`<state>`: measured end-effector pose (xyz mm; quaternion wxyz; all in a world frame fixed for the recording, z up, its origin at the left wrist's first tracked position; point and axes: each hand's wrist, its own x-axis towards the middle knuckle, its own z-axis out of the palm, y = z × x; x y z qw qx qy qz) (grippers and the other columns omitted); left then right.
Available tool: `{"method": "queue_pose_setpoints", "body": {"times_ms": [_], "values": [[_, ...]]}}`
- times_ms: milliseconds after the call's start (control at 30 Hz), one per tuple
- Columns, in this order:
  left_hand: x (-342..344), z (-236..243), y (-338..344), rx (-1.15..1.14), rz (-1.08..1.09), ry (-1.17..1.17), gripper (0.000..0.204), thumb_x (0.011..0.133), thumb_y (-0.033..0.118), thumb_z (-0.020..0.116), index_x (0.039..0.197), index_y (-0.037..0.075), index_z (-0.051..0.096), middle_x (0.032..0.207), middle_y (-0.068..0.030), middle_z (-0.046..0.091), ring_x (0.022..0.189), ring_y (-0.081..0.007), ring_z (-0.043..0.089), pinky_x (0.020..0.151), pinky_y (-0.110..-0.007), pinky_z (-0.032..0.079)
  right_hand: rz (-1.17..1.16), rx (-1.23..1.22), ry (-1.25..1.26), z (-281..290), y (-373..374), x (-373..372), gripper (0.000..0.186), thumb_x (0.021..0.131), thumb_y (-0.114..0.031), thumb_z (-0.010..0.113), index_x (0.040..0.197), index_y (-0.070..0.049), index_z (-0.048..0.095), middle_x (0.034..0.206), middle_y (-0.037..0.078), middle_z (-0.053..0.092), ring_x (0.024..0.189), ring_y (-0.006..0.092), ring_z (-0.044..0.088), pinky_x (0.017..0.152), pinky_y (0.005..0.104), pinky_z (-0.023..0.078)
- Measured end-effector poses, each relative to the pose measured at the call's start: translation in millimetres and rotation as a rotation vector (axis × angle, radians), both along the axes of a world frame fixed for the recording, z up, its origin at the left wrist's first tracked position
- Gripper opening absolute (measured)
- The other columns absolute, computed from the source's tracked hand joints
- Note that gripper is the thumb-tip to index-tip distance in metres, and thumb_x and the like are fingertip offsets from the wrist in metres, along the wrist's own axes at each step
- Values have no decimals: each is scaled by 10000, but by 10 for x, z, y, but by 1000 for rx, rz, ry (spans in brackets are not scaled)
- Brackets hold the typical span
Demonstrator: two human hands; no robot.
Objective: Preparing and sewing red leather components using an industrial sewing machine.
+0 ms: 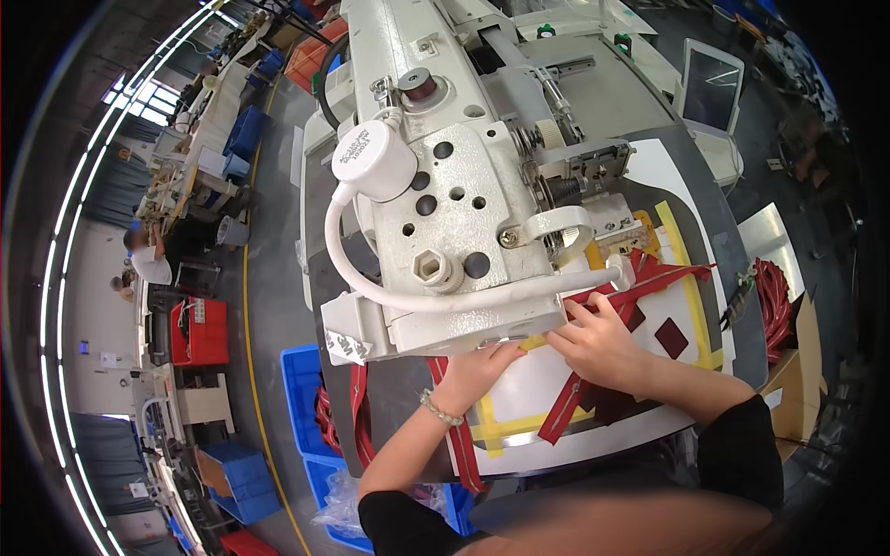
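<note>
Red zipper tape (663, 276) lies at the fingers of the right hand (598, 345), on the worktable beside the sewing machine's head (454, 222). That hand is curled, fingertips bunched at the tape; whether they pinch it, I cannot tell. The left hand (473, 375), a beaded bracelet (436, 406) at its wrist, reaches in from lower left, its fingertips partly hidden under the head, so its grip cannot be told. Both forearms converge from the lower edge.

Beneath is a white sheet (519, 394) edged with yellow tape (487, 428), bearing a dark red square (670, 338). Left of the table, a blue crate (298, 385) holds red strips (323, 419); right, more red strips (774, 310) meet an open cardboard box (802, 398). Across the grey floor (269, 306) stand a red crate (209, 334), blue bins (243, 482) and a seated person (153, 264).
</note>
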<state>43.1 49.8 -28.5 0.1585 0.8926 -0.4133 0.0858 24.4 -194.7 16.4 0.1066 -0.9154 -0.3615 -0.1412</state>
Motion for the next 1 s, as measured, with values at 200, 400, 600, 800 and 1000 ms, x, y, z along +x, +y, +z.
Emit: {"method": "queue_pose_setpoints", "body": {"times_ms": [200, 400, 600, 800, 1000], "values": [[-116, 159, -141, -54, 172, -88, 411, 708, 238, 757, 1056, 43, 655, 1026, -44, 656, 958, -215, 621, 858, -363, 479, -1, 37, -15, -34, 20, -6, 236, 767, -132, 598, 984, -46, 635, 1145, 77, 621, 936, 232, 580, 843, 415, 393], [-158, 195, -194, -12, 271, -48, 423, 720, 317, 746, 1081, 112, 664, 969, -21, 650, 892, -200, 582, 843, -364, 407, -9, 77, -38, -64, 26, -12, 212, 765, -123, 597, 956, -43, 643, 1129, 77, 622, 954, 242, 580, 837, 419, 392], [-189, 162, -253, -9, 326, -82, 421, 732, 379, 733, 1103, 190, 674, 956, -4, 634, 899, -191, 559, 886, -398, 333, -10, 64, -49, -95, 22, -28, 218, 759, -120, 597, 956, -36, 639, 1140, 97, 615, 970, 269, 583, 867, 434, 391], [-241, 226, -363, 40, 376, -87, 419, 752, 368, 726, 1134, 209, 666, 983, 0, 608, 934, -184, 561, 888, -404, 319, -1, 63, -66, -159, 22, -26, 249, 751, -123, 597, 976, -25, 638, 1142, 119, 607, 979, 296, 583, 872, 448, 399], [-295, 188, -417, 89, 400, -123, 433, 767, 345, 722, 1175, 221, 642, 1031, 7, 598, 975, -154, 558, 889, -405, 311, -11, 29, -116, -187, 25, -52, 292, 772, -148, 576, 1022, -10, 636, 1164, 127, 597, 984, 302, 587, 878, 445, 408]]}}
